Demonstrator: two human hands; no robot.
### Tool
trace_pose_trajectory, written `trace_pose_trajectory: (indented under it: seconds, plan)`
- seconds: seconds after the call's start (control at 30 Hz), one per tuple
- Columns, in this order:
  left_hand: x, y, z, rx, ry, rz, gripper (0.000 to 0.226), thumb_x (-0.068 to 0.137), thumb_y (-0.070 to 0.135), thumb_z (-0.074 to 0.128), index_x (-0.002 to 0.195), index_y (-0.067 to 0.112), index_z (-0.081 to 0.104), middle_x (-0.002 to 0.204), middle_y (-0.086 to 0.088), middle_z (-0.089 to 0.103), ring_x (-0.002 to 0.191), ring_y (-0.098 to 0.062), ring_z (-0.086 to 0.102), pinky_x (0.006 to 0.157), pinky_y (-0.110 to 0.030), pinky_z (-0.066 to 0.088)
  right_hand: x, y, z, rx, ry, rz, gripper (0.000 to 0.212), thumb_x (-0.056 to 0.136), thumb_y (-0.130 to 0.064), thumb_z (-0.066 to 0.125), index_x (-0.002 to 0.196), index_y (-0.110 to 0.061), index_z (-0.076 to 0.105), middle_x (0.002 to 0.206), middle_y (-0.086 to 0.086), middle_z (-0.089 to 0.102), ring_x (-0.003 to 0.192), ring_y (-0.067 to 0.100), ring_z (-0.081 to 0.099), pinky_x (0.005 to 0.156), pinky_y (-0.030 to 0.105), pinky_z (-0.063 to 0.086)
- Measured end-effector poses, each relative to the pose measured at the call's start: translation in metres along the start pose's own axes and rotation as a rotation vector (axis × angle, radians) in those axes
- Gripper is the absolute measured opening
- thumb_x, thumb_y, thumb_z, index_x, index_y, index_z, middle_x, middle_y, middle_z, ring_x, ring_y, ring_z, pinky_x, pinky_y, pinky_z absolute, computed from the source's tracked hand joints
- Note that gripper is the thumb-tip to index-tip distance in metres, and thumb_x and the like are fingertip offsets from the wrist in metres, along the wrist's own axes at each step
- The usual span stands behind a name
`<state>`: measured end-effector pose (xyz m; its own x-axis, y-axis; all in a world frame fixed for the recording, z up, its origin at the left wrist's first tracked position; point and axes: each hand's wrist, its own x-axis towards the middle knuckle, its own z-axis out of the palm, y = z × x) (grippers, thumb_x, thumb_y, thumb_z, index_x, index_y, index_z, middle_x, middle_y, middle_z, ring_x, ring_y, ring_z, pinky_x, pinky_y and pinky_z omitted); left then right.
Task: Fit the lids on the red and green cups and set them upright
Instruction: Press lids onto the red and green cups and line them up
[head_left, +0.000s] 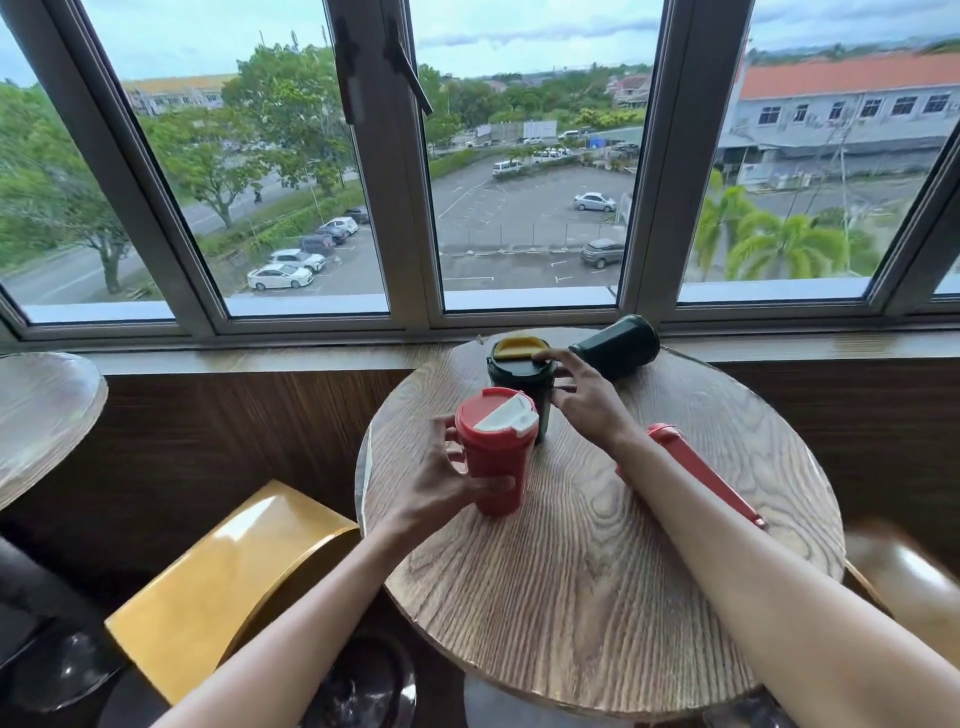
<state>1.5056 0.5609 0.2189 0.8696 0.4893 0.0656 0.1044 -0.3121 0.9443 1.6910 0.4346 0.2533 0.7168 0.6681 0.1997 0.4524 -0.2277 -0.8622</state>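
Observation:
A red cup with a red lid and white flap stands upright near the table's left side, and my left hand grips its body. Behind it stands an upright dark green cup with a green lid and a yellow flap. My right hand rests on that green cup, the index finger on the lid's edge and the thumb against its side. A second dark green cup lies on its side at the table's far edge. Another red cup lies on its side under my right forearm, mostly hidden.
The round wooden table stands against a window sill. A yellow chair is at its left and a brown seat at its right. Another round table sits at the far left.

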Motion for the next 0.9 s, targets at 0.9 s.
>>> trace_pose_trajectory:
  seconds: [0.9]
  plan:
    - [0.022, 0.040, -0.002, 0.057, -0.090, 0.135, 0.080, 0.052, 0.042, 0.085, 0.121, 0.031, 0.046, 0.120, 0.010, 0.058, 0.110, -0.004, 0.059, 0.088, -0.029, 0.057, 0.046, -0.026, -0.018, 0.224, -0.191, 0.383, 0.049, 0.084, -0.021, 0.072, 0.128, -0.020, 0.050, 0.100, 0.007, 0.064, 0.091, 0.022, 0.064, 0.068, 0.032, 0.053]
